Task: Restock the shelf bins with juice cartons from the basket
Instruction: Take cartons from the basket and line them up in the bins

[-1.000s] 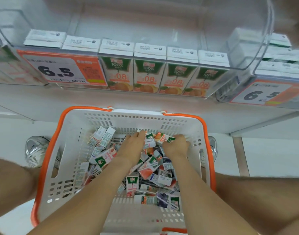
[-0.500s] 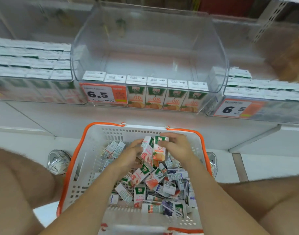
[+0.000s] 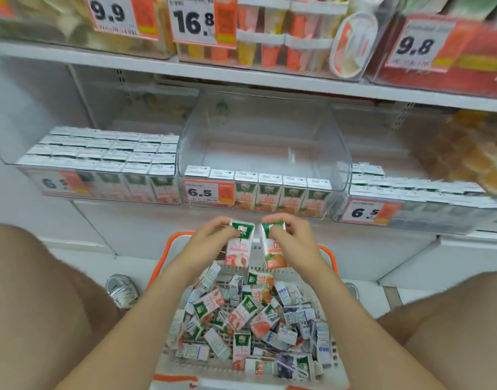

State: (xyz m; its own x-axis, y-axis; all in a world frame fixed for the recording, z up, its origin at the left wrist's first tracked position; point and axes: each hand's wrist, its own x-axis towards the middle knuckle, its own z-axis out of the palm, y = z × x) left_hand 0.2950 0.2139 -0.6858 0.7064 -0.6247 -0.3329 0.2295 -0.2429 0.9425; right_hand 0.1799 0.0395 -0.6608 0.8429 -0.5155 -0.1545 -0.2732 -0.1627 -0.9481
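Juice cartons, head view: two are lifted out, and a big jumbled heap of loose cartons lies in the basket between the person's knees.
Left hand: fingers and thumb are curled round the green top of a peach carton, held upright above the basket's far rim.
Right hand: grips the top of an orange carton the same way, just beside the peach one and not touching it.
Middle bin: one front row of orange cartons stands behind the 6.5 price tag. The floor behind that row is bare, so this bin is mostly unfilled.
Left bin: packed in several rows of white-topped cartons, and by the look of it full.
Right bin: holds several rows too, though blur hides how full the back is.
Flavour match: the orange carton suits the middle bin. The fronts in the left bin look pinkish, so the peach one may belong there, but they are too blurred to be sure.
Progress: early to middling, I judge. The side bins look stocked, the middle one has only its first row, and the basket is far from emptied.
Left to do: set these two in their bins, then go on row by row until the heap is gone.
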